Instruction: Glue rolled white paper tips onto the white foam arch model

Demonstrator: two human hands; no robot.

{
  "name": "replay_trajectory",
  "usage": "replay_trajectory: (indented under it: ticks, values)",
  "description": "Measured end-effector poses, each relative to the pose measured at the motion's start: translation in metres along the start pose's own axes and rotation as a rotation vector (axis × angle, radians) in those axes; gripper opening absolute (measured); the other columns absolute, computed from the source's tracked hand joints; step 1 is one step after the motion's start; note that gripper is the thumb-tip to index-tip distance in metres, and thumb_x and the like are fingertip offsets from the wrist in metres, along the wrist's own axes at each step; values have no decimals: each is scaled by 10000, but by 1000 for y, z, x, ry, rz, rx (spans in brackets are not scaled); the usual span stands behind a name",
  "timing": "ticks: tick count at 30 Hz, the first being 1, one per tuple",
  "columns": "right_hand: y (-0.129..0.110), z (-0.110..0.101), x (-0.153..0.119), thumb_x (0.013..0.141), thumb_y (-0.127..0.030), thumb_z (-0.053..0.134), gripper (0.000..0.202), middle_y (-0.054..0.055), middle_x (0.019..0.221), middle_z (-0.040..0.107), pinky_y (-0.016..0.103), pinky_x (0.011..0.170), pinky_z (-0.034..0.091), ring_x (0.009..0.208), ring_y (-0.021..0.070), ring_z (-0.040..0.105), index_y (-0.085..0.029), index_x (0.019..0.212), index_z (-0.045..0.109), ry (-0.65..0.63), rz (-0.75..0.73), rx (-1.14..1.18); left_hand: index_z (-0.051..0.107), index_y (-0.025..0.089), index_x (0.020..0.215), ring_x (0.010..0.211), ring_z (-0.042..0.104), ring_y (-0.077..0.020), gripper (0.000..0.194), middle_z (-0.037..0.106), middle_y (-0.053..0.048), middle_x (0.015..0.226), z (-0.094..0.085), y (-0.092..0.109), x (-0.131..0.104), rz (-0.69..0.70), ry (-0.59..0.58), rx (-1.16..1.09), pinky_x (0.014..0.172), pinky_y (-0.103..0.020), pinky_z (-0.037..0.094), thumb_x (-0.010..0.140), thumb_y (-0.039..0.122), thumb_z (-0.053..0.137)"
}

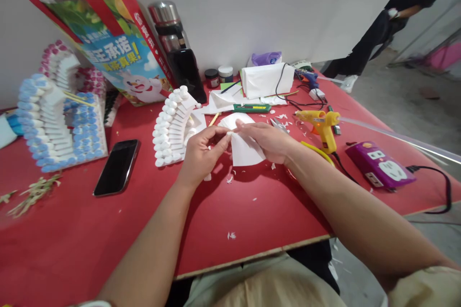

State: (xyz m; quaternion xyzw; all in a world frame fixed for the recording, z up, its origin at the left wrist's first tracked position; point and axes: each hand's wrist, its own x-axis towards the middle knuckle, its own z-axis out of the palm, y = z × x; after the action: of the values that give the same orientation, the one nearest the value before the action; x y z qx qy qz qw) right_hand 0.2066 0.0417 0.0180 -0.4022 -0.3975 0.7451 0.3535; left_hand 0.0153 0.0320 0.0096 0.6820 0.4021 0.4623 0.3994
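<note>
A white sheet of paper (246, 151) hangs between my two hands over the red table. My left hand (204, 152) pinches its upper left corner between thumb and fingers. Across its top and right side, my right hand (265, 138) grips the sheet, with some fingers hidden behind it. More white paper pieces (237, 119) lie just beyond my hands. To the left stands a curved white model (172, 127) edged with rounded white tips. A green utility knife (252, 108) and partly covered scissors (279, 125) lie beyond my right hand.
A yellow glue gun (320, 124) with a long clear stick and a purple power strip (381, 165) with cables sit on the right. A phone (117, 167), a blue-and-white model (59, 122), a shopping bag (122, 48) and a thermos (169, 26) occupy the left. Another person (382, 29) stands behind.
</note>
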Motion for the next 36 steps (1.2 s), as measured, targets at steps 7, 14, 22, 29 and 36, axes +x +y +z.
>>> replay_trajectory:
  ticks: [7, 14, 22, 29, 36]
  values:
    - [-2, -1, -3, 668, -459, 906, 407, -13, 625, 591, 241, 484, 393, 512, 93, 492, -151, 784, 668, -3, -38, -61, 767, 206, 1034, 787, 640, -128, 161, 707, -10, 862, 2, -1, -1, 18, -23, 23, 742, -233, 513, 920, 293, 694]
    - [-1, -2, -2, 734, -334, 832, 258, -25, 587, 582, 231, 462, 312, 495, 81, 467, -158, 725, 644, 82, -126, -185, 757, 189, 977, 840, 668, -150, 133, 737, -29, 904, 2, 2, -1, 3, -8, 75, 783, -252, 520, 906, 286, 701]
    - [8, 15, -6, 786, -232, 681, 153, -16, 606, 585, 263, 541, 319, 566, 114, 475, -182, 674, 590, 444, -533, -849, 765, 189, 890, 639, 588, -112, 112, 669, 9, 687, 21, -3, -4, -203, 160, -194, 642, -229, 488, 853, 295, 753]
    - [14, 16, -8, 813, -215, 638, 100, -5, 657, 649, 268, 563, 324, 574, 122, 493, -188, 723, 604, 440, -626, -960, 779, 170, 892, 661, 662, -118, 137, 714, -10, 715, 22, -6, -4, -229, 157, -357, 702, -247, 561, 829, 293, 782]
    - [7, 11, -7, 831, -217, 611, 113, 7, 665, 639, 273, 582, 325, 608, 136, 510, -190, 721, 612, 404, -513, -970, 760, 158, 897, 665, 702, -148, 174, 740, -24, 715, 23, -6, -5, -228, 151, -304, 704, -289, 600, 812, 305, 797]
